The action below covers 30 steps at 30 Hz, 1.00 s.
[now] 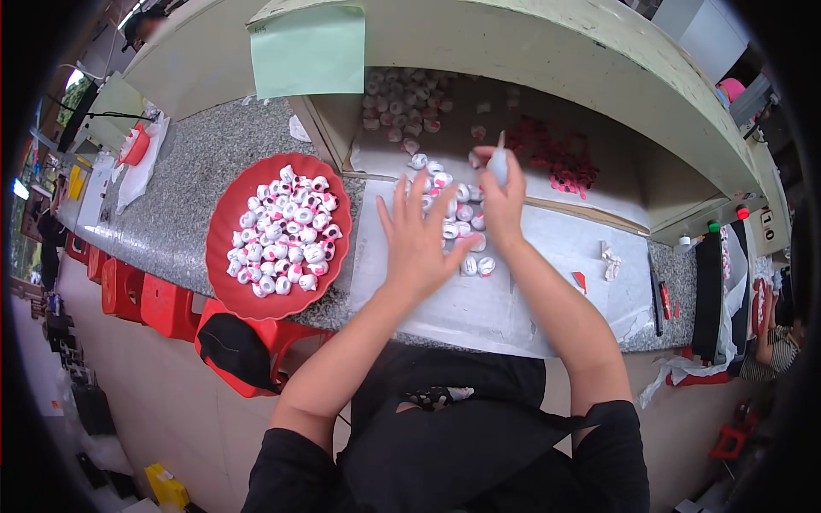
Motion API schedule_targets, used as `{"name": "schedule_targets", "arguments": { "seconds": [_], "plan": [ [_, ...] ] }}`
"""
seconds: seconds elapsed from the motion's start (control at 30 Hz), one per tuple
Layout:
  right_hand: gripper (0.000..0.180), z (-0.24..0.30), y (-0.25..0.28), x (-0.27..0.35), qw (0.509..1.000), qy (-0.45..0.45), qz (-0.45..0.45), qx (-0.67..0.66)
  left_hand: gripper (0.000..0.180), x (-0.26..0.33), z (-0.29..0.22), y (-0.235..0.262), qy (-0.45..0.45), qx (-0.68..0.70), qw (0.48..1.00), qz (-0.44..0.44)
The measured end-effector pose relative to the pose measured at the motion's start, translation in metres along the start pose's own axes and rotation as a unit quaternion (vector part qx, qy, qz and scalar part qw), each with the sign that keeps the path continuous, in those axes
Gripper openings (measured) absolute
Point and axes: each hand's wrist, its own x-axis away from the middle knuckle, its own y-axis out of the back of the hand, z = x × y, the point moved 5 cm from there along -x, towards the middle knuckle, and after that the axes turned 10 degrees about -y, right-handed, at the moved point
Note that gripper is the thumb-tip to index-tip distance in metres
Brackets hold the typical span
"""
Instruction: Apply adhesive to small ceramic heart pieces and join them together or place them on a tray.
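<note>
white nozzle bottle: we hold one over the middle of the worktop, the fingers of our right hand clamped on it. its long axis runs away from us, tapered nozzle at the far end; how steeply it tilts upward we cannot tell. our left hand is spread, fingers apart, over a cluster of white-and-pink pieces; we count more than ten, though our hands hide some. they lie on a white sheet.

to our left we have one red bowl with a scalloped rim, heaped with dozens of similar pieces, too overlapped to count exactly. to our right lie one black stick, one red marker and one crumpled white tissue.

beyond our hands, one open compartment holds two groups: whitish pieces at its left and small red bits at its right, both too many to count. one pale green paper hangs at its upper left.
</note>
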Motion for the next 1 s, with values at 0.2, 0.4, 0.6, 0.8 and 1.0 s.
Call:
{"name": "schedule_targets", "arguments": {
  "seconds": [0.2,0.4,0.6,0.8,1.0],
  "plan": [
    [0.039,-0.071,0.07,-0.207,0.844,0.25,-0.21,0.426,0.051,0.004,-0.047,-0.022,-0.112,0.016,0.988,0.106],
    [0.034,-0.013,-0.019,-0.157,0.814,0.342,-0.12,0.453,0.047,0.021,-0.016,-0.017,-0.051,-0.039,0.992,0.111],
    [0.029,-0.038,-0.006,-0.187,0.887,0.119,-0.006,0.445,0.064,0.02,0.005,0.013,0.072,-0.06,0.989,0.112],
    [0.027,-0.023,-0.019,-0.154,0.796,0.368,-0.129,0.463,0.05,0.019,-0.005,0.013,0.007,0.092,0.996,0.008],
    [0.028,-0.02,0.0,-0.17,0.885,0.116,-0.007,0.451,0.052,0.031,0.011,0.015,0.026,0.01,0.999,0.02]
  ]
}}
